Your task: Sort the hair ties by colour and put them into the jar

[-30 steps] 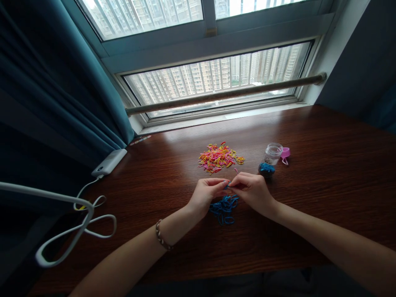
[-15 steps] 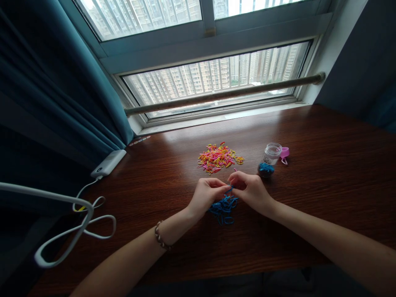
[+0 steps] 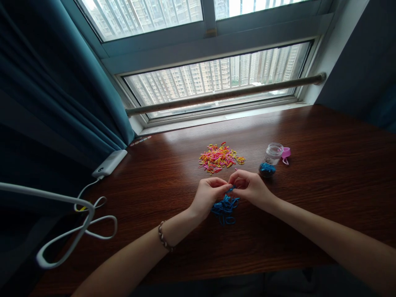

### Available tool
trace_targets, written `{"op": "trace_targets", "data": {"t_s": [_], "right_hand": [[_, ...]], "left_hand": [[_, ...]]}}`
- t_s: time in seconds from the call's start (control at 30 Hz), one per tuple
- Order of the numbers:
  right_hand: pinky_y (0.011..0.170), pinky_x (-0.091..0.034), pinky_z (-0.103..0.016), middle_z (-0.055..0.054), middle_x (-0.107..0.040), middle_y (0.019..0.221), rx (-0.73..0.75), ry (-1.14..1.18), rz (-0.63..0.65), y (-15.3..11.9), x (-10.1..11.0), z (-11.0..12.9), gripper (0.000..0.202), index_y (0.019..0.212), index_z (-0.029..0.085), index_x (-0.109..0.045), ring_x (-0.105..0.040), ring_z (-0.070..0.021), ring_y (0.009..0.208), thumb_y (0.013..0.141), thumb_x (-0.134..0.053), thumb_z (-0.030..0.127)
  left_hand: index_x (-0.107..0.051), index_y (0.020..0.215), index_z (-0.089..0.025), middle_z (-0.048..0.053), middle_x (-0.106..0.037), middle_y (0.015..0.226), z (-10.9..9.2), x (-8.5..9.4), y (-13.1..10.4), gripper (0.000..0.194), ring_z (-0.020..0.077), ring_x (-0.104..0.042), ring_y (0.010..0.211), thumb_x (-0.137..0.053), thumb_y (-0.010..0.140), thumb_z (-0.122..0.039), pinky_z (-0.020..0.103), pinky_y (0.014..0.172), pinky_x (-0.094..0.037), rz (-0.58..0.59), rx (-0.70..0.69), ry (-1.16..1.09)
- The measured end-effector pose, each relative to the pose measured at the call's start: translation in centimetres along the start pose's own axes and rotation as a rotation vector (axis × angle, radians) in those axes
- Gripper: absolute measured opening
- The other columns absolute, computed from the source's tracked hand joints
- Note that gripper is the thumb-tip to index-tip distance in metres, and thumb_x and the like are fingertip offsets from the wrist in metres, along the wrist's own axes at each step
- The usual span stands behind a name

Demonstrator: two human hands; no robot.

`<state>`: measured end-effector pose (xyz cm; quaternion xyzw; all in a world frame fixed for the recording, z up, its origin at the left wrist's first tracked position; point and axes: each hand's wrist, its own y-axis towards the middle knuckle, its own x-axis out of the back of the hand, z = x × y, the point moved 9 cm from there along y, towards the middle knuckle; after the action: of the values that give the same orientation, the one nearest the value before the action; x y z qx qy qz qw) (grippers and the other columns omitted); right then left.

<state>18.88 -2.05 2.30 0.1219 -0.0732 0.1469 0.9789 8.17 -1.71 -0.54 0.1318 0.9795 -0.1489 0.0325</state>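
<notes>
My left hand [image 3: 206,197] and my right hand [image 3: 253,190] meet fingertip to fingertip above the table. Both pinch a small blue rubber band [image 3: 230,189] between thumb and forefinger; the fingers partly hide it. Right below lies a loose pile of blue rubber bands [image 3: 225,206], a few of them spread toward me. Beyond my hands is a heap of pink, yellow and orange rubber bands [image 3: 218,158]. A clear jar [image 3: 273,153] stands past my right hand, with blue bands [image 3: 267,168] in its bottom.
A pink lid [image 3: 286,153] with a loop rests beside the jar. On the left, a white power bank [image 3: 110,163] lies near the curtain [image 3: 102,90], its white cable [image 3: 66,197] looping toward me. A window with a rail [image 3: 229,94] borders the brown table [image 3: 334,165].
The two hands have drawn slightly closer together at the blue rubber band. The whole view has shifted a little; the piles and the jar look unchanged.
</notes>
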Motion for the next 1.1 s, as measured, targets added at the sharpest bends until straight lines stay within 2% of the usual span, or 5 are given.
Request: {"op": "trace_targets", "data": {"t_s": [0.13,0.23,0.57,0.87,1.1], "right_hand": [[0.056,-0.05,-0.026,0.002,-0.06,0.064,-0.195,0.22,0.159,0.1,-1.3,-2.0,0.03,0.082,0.016,-0.049,-0.062,-0.0141,0.06,0.063,-0.069,0.028],[0.057,-0.051,-0.027,0.002,-0.061,0.063,-0.263,0.239,0.172,0.2,-1.3,-2.5,0.035,0.08,0.015,-0.049,-0.063,-0.0153,0.06,0.058,-0.072,0.028],[0.052,-0.049,-0.023,0.004,-0.061,0.059,-0.162,0.239,0.056,0.0,-0.5,-1.3,0.029,0.077,0.016,-0.053,-0.062,-0.0142,0.058,0.058,-0.072,0.028],[0.056,-0.053,-0.026,-0.001,-0.064,0.065,-0.1,0.149,-0.099,0.3,1.1,-0.8,0.023,0.07,0.015,-0.061,-0.064,-0.0162,0.061,0.059,-0.071,0.032],[0.06,-0.052,-0.026,-0.003,-0.065,0.067,-0.066,0.091,-0.219,0.0,2.2,-0.8,0.017,0.071,0.015,-0.061,-0.063,-0.0162,0.063,0.064,-0.067,0.028]], "left_hand": [[-0.061,0.068,-0.011,0.002,-0.063,0.058,0.9,-0.1,0.5,0.029,0.0099,-0.056,0.05,-0.076,0.053,-0.031,0.021,0.051,-0.042,0.04,0.038,-0.042],[-0.061,0.067,-0.01,0.004,-0.064,0.059,1.2,-0.2,0.7,0.028,0.0119,-0.059,0.053,-0.076,0.054,-0.029,0.022,0.054,-0.044,0.072,0.044,-0.037],[-0.062,0.067,-0.011,0.003,-0.065,0.058,0.3,0.1,0.6,0.025,0.0112,-0.058,0.05,-0.076,0.056,-0.028,0.02,0.05,-0.043,0.042,0.0,-0.036],[-0.067,0.071,-0.007,0.007,-0.067,0.064,0.5,-1.0,1.0,0.023,0.0142,-0.063,0.062,-0.074,0.059,-0.025,0.028,0.071,-0.049,0.17,0.035,-0.238],[-0.067,0.088,-0.009,0.01,-0.068,0.082,-0.1,-1.2,0.9,0.029,0.0156,-0.063,0.077,-0.072,0.062,-0.021,0.028,0.079,-0.047,0.216,0.019,-0.245]]}}
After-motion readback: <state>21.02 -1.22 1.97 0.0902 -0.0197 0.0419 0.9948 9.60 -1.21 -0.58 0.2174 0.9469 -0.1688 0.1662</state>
